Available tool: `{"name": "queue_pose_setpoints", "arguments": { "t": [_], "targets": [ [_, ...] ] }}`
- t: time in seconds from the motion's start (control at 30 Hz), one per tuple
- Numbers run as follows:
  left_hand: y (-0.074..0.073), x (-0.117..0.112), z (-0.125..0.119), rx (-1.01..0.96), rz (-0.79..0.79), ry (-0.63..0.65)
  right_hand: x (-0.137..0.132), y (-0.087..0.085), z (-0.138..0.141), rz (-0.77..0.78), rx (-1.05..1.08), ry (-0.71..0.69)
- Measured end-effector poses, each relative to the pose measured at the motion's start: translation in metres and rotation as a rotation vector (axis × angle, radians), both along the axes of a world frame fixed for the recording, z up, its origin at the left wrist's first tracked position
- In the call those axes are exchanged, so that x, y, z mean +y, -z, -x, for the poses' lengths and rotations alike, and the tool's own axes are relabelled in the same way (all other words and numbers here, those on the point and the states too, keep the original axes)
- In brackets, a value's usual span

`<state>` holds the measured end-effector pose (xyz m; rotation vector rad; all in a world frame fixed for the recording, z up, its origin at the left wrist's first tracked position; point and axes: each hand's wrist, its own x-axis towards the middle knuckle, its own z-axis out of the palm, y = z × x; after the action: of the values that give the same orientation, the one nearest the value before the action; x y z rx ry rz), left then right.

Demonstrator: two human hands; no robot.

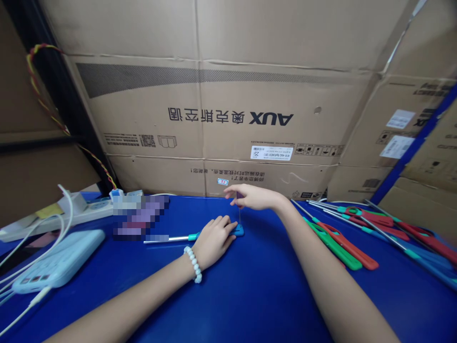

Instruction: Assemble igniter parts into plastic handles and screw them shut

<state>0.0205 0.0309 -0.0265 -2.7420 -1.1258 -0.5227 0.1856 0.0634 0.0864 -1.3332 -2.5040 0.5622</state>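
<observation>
My left hand (213,242), with a pale bead bracelet at its wrist, presses a blue long-necked lighter (238,230) flat on the blue table. The lighter's metal tube (178,239) points left, and my fingers hide most of its body. Above its right end, my right hand (254,197) grips a small screwdriver (239,212) by its dark handle. The thin shaft stands upright, with its tip down at the lighter's end; whether it sits in a hole or screw I cannot make out.
Several lighters in green (335,245), red (352,243) and blue lie piled at the right. On the left are a light blue power bank (67,259) with white cables, a power strip (94,213) and a blurred purple item (150,214). Cardboard (228,90) walls the back.
</observation>
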Motion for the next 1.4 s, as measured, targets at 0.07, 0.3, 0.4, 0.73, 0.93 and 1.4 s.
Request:
{"name": "queue_pose_setpoints", "arguments": {
  "t": [0.07,0.3,0.4,0.73,0.93,1.4],
  "targets": [
    [0.0,0.0,0.0,0.001,0.007,0.004,-0.002,-0.001,0.004,0.076,0.056,-0.05],
    [-0.001,0.0,0.001,-0.009,0.0,0.002,0.003,0.004,0.003,0.005,0.097,0.05],
    [-0.001,0.0,0.001,-0.002,0.004,-0.006,0.004,0.004,0.0,-0.018,0.087,0.079],
    [0.002,0.005,0.003,-0.041,-0.014,-0.068,0.01,0.013,0.004,-0.066,0.196,0.058],
    [0.001,0.014,0.01,0.001,-0.031,-0.162,0.022,0.039,0.006,-0.316,0.298,0.25],
    [-0.001,0.019,0.012,0.033,-0.016,-0.257,0.032,0.046,0.006,-0.399,0.398,0.174]
  ]
}}
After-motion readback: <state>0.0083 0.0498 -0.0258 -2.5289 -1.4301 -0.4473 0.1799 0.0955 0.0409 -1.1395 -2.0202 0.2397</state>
